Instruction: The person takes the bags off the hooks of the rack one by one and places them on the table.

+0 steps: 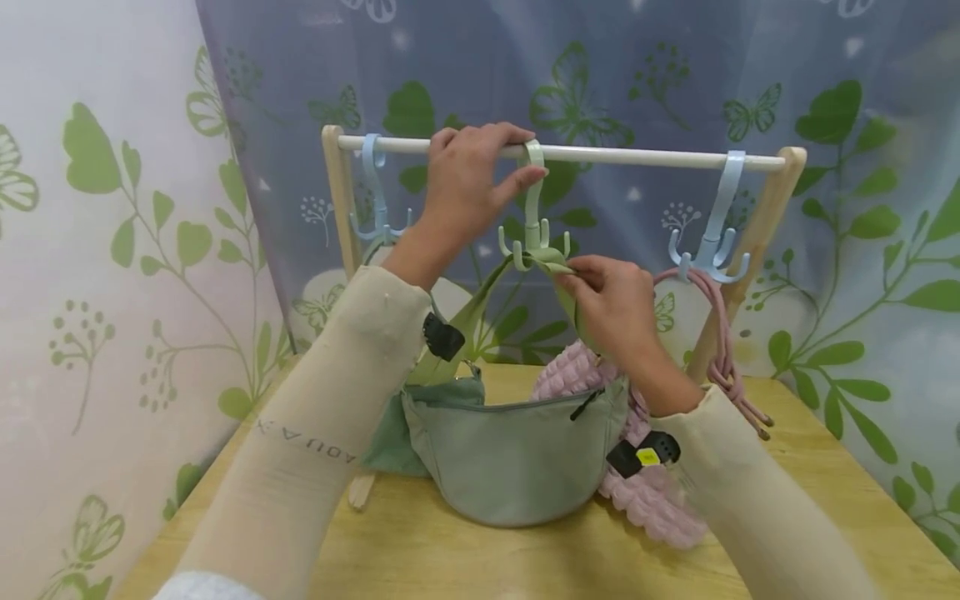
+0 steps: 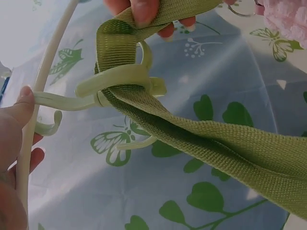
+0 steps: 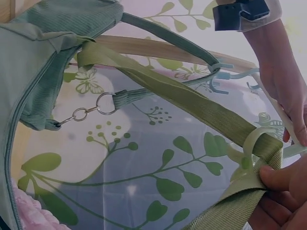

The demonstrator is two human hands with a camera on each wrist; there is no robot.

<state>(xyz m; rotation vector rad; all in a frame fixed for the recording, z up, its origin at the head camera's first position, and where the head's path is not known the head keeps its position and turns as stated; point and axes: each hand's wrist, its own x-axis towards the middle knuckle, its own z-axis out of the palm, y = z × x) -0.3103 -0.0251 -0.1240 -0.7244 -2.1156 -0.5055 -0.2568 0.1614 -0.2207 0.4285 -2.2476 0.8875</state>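
Obs., 3 feeds, my station remote. I have the right hand (image 1: pixel 615 304) pinching the green strap (image 2: pixel 230 148), thumb on the upper face and fingers beneath; the left hand (image 1: pixel 471 179) is curled over the white rail (image 1: pixel 622 156), its thumb against the upper part of the pale green hook (image 1: pixel 534 200). Strap location: looped over a prong of that hook, about mid-rail, with the grey-green bag (image 1: pixel 517 458) below it; I cannot tell whether the bag's underside bears on the table (image 1: pixel 435 567). Key relation: on my head feed the prongs lie just left of the right fingertips, with the strap's bend between, so I log the right hand as nearer to the strap and the left as above it, at the hook's top. From the hook, 1 strap run slants down-left; the other passes down behind the right hand. I note the bag's long axis runs left to right, roughly along the rail. To either side, 2 pale blue hooks (image 1: pixel 723 196): a darker green bag (image 1: pixel 393 442) at left, a pink bag (image 1: pixel 652 508) at right.
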